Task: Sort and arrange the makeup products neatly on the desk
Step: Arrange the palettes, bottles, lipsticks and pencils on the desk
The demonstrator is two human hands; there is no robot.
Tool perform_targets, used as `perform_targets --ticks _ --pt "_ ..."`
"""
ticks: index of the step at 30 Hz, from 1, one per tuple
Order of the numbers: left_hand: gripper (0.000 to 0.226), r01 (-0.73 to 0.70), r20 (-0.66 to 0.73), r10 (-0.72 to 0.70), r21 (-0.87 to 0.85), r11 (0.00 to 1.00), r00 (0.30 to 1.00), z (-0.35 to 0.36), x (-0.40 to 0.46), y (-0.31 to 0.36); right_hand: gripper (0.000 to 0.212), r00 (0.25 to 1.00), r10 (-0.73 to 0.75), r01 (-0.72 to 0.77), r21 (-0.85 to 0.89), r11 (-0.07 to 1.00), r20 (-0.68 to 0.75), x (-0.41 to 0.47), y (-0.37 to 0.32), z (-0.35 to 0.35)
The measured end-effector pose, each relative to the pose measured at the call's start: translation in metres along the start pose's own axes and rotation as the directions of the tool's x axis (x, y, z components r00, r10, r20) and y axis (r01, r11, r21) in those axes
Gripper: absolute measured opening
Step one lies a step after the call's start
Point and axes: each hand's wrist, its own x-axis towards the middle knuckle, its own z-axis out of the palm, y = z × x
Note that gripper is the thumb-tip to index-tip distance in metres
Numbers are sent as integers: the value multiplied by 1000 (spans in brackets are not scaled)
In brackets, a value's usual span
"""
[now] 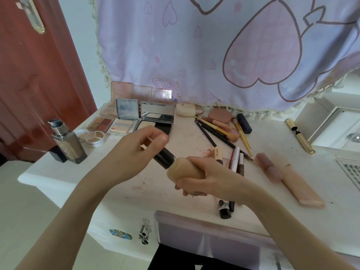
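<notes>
The sorting looks partly done, by my reading: at the far left of the desk (120,184) the open palettes (134,118) sit side by side in something like a group, with a small round compact (95,137) just near of them and a square pump bottle (68,143) standing upright further left; the rest reads as unsorted; a loose heap of brushes and pencils (220,129) lies crossed over one another at the far centre, a cream case (186,109) and a pink oval compact (219,115) lie beyond them, several slim tubes (236,160) lie jumbled just right of the hands, a pink squeeze tube (290,182) lies on its side to the right, and a gold mascara (299,136) lies apart at the far right; so I judge that most of the lining-up is left; both hands are busy with one item, a beige foundation bottle (183,169) with a black cap (164,155), held up over the near centre of the desk and not resting on it; the right hand (202,180) has its grip wrapped tightly round the beige body, fingers curled under it; the left hand (136,149) has its grip closed on the black cap, fingertips pinching its far end; whether the cap is being twisted on or off cannot be told
</notes>
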Motion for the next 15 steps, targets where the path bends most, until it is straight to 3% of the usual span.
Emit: perform_targets --ticks 2,4,6,8,11,15 --pt "38 -5 136 39 -238 971 990 -7 -5 -3 17 1000 -27 27 -1 1000 -15 5 0 3" --pt "33 -34 188 106 -349 936 976 -16 -10 -5 12 998 -43 45 51 998 -34 10 -1 4" --pt "22 -40 122 81 -302 952 989 -19 -10 -7 12 998 -49 52 63 997 -47 15 -2 8" --pt "14 16 -42 -25 -196 980 999 -18 -5 -10 16 996 -56 59 35 998 -75 24 -5 16" --pt "15 88 -211 -94 -39 995 973 -23 -1 -17 21 987 -56 58 10 998 -150 40 -10 29" --pt "32 59 19 -57 -139 989 998 -45 -8 -22 25 975 -37 52 61 997 -218 65 -13 42"
